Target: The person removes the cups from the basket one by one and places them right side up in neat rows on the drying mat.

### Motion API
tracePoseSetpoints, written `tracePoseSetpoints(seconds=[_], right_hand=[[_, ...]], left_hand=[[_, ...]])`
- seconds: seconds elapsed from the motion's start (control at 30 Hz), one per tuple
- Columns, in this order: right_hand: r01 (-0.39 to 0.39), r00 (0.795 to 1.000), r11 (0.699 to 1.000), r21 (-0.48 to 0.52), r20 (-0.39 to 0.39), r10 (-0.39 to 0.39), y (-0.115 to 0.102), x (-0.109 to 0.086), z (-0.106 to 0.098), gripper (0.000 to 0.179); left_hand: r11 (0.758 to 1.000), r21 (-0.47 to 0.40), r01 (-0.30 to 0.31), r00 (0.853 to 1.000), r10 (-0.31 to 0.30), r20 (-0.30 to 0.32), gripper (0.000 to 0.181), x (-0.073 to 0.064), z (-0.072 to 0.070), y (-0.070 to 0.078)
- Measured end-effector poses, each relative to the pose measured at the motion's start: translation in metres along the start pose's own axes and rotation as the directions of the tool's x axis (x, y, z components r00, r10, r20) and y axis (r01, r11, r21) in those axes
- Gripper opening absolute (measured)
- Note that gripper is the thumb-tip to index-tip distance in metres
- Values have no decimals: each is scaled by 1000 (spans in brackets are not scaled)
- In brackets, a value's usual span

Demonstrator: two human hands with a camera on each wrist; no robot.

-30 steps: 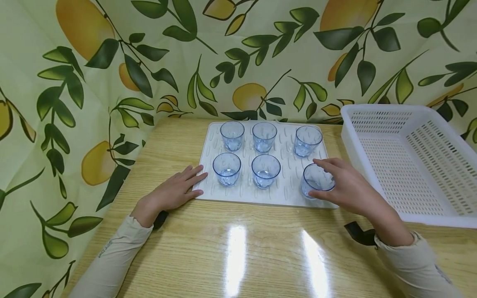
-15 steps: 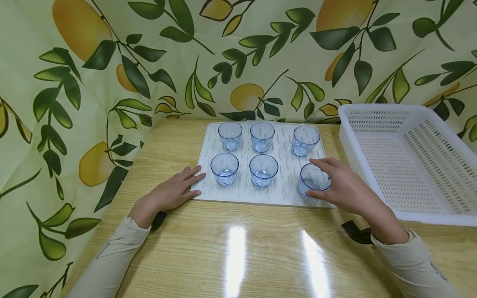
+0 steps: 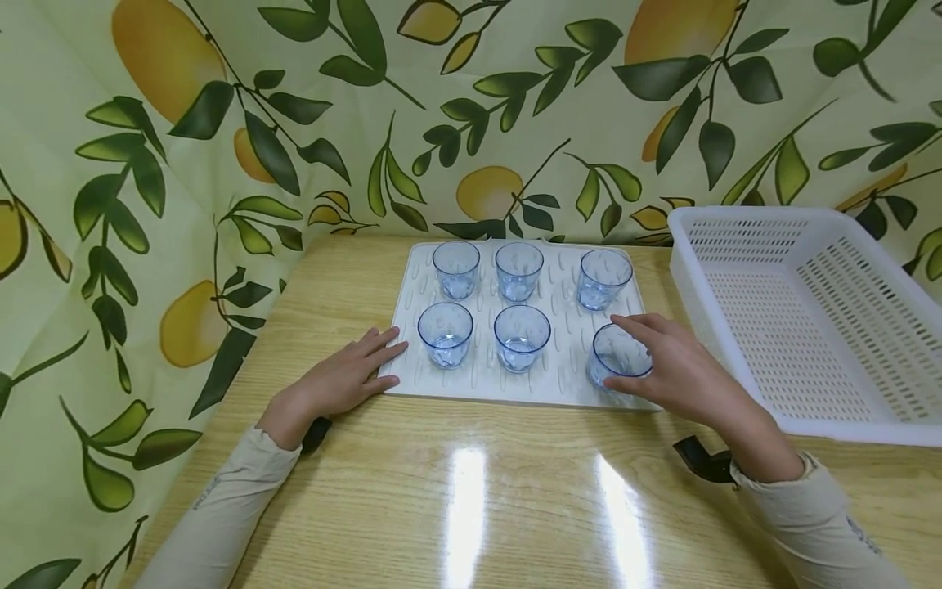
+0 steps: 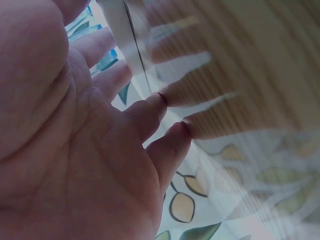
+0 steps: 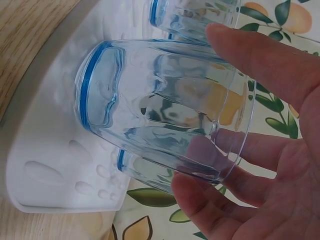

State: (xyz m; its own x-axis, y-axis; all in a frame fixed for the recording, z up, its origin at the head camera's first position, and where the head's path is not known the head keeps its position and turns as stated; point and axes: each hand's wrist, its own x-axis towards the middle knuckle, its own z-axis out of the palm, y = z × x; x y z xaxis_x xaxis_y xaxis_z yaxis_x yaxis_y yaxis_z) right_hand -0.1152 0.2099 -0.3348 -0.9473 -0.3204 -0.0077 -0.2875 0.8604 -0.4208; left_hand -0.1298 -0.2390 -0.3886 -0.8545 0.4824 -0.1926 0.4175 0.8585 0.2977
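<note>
My right hand (image 3: 680, 364) holds a clear blue-tinted drinking glass (image 5: 145, 95) near its rim, thumb on one side and fingers on the other. The base of this glass stands on the white draining mat (image 3: 567, 372), at its front right corner. In the right wrist view, the glass wall shows some fingers through it. At the mat's left edge rests my left hand (image 3: 334, 380), palm down and fingers spread, holding nothing. Nearest to it is another glass (image 3: 446, 348); beside that stands a matching glass (image 3: 522, 352). Three more fill a back row, including a glass (image 3: 603, 286) behind my right hand.
A white plastic basket (image 3: 699, 278) with slotted walls stands to the right of the mat, close to my right forearm. The wooden table (image 3: 368, 491) stretches toward me. Behind it hangs a lemon-patterned cloth (image 3: 412, 82), which also runs down the left side.
</note>
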Motion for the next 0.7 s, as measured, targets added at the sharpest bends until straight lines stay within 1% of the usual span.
tracePoseSetpoints(seconds=[0.13, 0.27, 0.4, 0.53, 0.7], right_hand=[[-8, 1000, 1000, 1, 8, 8, 0, 0, 2, 88], [-4, 1000, 1000, 10, 7, 4, -1, 0, 4, 88], [12, 1000, 1000, 9, -13, -12, -1, 0, 4, 87], [22, 999, 1000, -4, -28, -22, -1, 0, 2, 85], [12, 1000, 1000, -20, -12, -12, 0, 0, 0, 86]], left_hand=[[1000, -3, 8, 1000, -8, 7, 61, 0, 1, 1], [1000, -7, 8, 1000, -8, 4, 60, -4, 0, 2], [1000, -18, -5, 1000, 5, -12, 60, -7, 1, 1], [999, -26, -20, 999, 19, -29, 60, -4, 2, 0], [1000, -20, -20, 999, 20, -29, 60, -1, 3, 0]])
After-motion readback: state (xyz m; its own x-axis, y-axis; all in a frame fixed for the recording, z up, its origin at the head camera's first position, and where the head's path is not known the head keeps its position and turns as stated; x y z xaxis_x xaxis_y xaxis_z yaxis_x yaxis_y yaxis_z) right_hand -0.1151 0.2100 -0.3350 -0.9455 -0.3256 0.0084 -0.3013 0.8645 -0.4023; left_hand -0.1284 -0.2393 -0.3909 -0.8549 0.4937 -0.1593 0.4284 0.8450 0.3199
